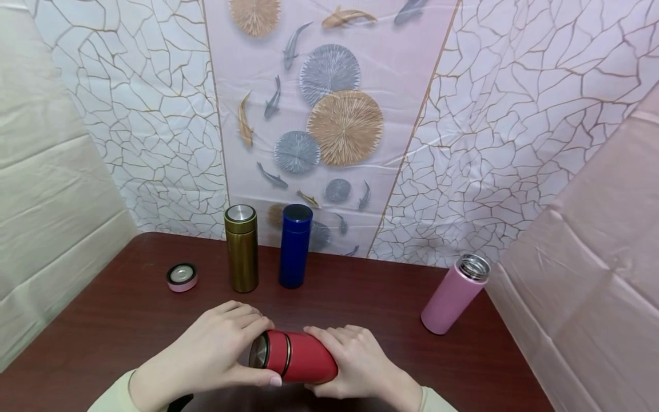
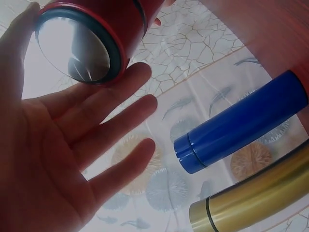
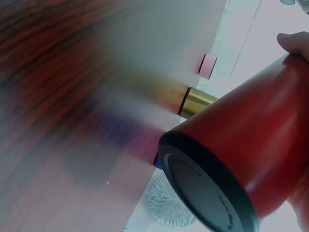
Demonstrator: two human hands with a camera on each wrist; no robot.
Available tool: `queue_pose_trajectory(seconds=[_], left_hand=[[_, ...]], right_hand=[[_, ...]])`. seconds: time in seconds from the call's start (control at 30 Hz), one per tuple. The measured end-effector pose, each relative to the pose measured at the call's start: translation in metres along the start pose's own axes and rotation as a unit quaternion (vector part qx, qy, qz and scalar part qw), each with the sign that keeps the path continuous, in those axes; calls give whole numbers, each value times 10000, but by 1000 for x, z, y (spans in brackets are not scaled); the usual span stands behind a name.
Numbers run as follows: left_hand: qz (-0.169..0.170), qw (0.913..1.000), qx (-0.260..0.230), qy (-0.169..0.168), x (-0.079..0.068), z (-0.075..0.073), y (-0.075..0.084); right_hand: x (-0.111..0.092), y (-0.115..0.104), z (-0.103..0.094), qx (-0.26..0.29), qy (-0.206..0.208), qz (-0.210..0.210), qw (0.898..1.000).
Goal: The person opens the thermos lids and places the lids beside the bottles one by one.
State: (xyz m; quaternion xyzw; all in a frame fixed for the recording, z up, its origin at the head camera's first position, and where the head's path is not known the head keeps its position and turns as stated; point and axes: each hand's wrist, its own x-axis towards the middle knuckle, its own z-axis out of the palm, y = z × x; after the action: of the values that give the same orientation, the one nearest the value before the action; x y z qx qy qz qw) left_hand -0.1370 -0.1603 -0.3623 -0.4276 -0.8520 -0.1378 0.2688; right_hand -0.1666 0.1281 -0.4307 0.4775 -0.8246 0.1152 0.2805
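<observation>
A red thermos lies tilted on its side between the two hands, its lid pointing left. My right hand grips the body near its base; the black-rimmed bottom faces the right wrist camera. With thumb and forefinger, my left hand pinches the red lid, which has a shiny metal top. The other fingers of that hand are spread away from the lid. Only a thin dark ring shows between lid and body.
On the dark red table, a gold thermos and a blue thermos stand upright at the back. A pink lid lies to their left. The lidless pink thermos stands at the right. Patterned cloth hangs behind.
</observation>
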Motion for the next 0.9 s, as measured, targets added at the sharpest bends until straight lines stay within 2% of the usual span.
queue_pose_trajectory(seconds=[0.2,0.4,0.53,0.77,0.9], left_hand=[[-284,9993,145,-177,-2,2,0],[-540,9961,83,-687,-2,1,2],[-580,9947,44,-849,-4,0,2],[-610,9941,-217,-872,-4,-2,1],[-220,9975,-354,-568,-4,-6,2]], right_hand=[[1,-1,-1,95,-77,-22,9999],[1,-3,0,-108,4,-230,9997],[1,-3,0,-198,-34,-334,9992],[3,-2,-2,-81,-117,-184,9997],[5,-1,-3,117,-10,-149,9998]])
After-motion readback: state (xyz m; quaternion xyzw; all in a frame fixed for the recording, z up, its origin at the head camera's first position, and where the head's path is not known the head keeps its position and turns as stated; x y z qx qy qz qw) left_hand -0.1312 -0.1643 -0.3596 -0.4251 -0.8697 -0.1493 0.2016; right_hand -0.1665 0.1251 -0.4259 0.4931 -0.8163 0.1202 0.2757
